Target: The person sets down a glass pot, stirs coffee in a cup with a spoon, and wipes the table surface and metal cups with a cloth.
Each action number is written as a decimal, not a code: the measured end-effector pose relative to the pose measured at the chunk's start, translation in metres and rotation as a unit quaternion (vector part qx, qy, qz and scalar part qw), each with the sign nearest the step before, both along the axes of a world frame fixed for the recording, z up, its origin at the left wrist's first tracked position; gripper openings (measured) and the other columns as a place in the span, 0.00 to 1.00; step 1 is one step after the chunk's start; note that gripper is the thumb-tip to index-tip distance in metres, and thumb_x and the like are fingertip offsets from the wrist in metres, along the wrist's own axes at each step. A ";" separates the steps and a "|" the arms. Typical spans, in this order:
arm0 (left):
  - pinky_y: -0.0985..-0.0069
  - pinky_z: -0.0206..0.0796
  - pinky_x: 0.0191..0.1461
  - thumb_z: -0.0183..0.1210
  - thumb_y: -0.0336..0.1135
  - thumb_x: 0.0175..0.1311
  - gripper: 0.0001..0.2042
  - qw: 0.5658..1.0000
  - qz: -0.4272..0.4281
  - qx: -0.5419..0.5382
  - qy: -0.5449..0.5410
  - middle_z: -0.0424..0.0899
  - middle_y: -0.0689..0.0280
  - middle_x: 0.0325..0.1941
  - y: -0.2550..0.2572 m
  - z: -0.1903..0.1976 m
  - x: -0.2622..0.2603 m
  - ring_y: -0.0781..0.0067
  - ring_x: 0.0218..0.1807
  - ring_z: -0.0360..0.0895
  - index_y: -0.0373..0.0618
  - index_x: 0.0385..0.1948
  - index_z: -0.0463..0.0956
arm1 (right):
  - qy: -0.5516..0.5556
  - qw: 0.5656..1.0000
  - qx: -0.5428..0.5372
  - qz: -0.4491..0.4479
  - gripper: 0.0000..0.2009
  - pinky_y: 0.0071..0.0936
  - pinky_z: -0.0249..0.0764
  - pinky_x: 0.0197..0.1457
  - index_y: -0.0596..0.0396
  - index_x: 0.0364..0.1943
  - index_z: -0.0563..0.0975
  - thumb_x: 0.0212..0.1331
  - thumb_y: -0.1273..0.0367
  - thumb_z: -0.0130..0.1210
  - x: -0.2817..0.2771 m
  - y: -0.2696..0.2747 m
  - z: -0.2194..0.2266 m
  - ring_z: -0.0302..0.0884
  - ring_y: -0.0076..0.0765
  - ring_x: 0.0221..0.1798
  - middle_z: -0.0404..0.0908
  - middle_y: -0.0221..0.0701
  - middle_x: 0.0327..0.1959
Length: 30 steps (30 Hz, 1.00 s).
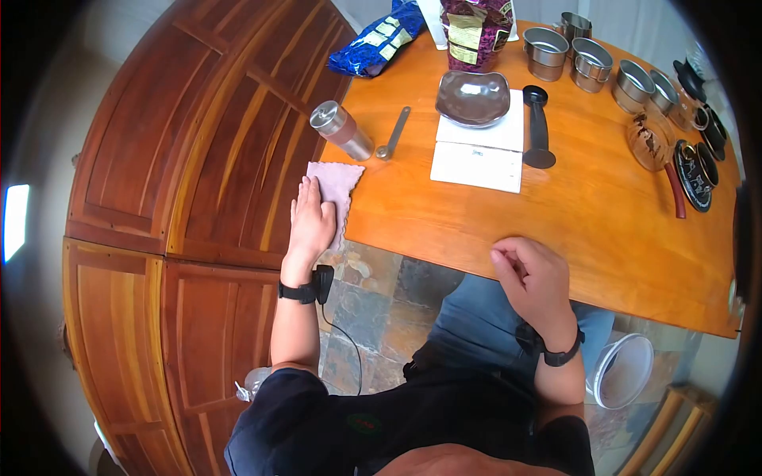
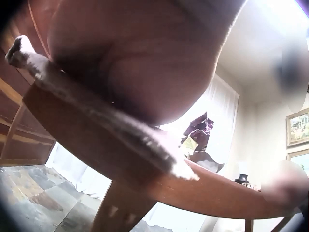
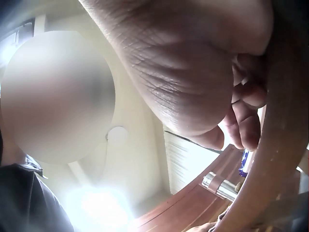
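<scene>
My left hand [image 1: 312, 222] lies flat on a pink cloth [image 1: 340, 181] at the table's left corner, its fingers straight. In the left wrist view the cloth [image 2: 140, 140] hangs a little over the table edge beneath the palm. My right hand [image 1: 533, 278] rests at the front edge of the table, fingers loosely curled with nothing in them; the right wrist view shows the same hand [image 3: 193, 72] from below. Just beyond the cloth stand a silver hand grinder [image 1: 343, 131] with a brown band and a metal measuring spoon [image 1: 394, 133].
A brown dish [image 1: 474, 99] sits on a white scale [image 1: 476, 166], beside a black tool [image 1: 539, 131] with round ends. Behind are blue [image 1: 379, 40] and purple [image 1: 478, 36] bags. Several metal cups [image 1: 591, 67] and a red-handled glass pot [image 1: 651, 143] stand right. A white bucket [image 1: 623, 371] is below.
</scene>
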<state>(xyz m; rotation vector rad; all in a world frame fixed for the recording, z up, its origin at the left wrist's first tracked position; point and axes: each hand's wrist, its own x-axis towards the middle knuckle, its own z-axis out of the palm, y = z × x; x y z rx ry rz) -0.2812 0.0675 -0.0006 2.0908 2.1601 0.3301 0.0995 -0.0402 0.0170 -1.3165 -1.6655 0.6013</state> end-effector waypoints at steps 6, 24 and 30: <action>0.51 0.32 0.84 0.41 0.43 0.72 0.34 0.999 0.012 -0.003 0.036 0.49 0.43 0.82 0.001 0.001 0.024 0.47 0.84 0.41 0.29 0.75 0.53 | 0.003 1.000 -0.003 0.002 0.05 0.28 0.74 0.28 0.55 0.34 0.81 0.62 0.69 0.63 0.000 0.000 0.001 0.80 0.35 0.24 0.81 0.33 0.25; 0.54 0.34 0.84 0.41 0.40 0.72 0.33 0.992 -0.094 -0.067 0.058 0.46 0.45 0.83 -0.014 0.024 0.006 0.49 0.85 0.41 0.32 0.76 0.49 | 0.044 0.999 0.019 0.006 0.05 0.30 0.73 0.30 0.54 0.33 0.80 0.60 0.69 0.65 0.004 -0.002 -0.002 0.80 0.35 0.25 0.81 0.31 0.24; 0.63 0.39 0.84 0.40 0.33 0.76 0.29 0.986 -0.140 -0.055 -0.077 0.50 0.44 0.82 0.045 0.009 -0.041 0.47 0.84 0.43 0.34 0.77 0.49 | 0.033 0.999 0.029 0.021 0.06 0.31 0.73 0.32 0.54 0.32 0.80 0.59 0.68 0.65 0.005 -0.001 -0.003 0.81 0.35 0.27 0.81 0.30 0.25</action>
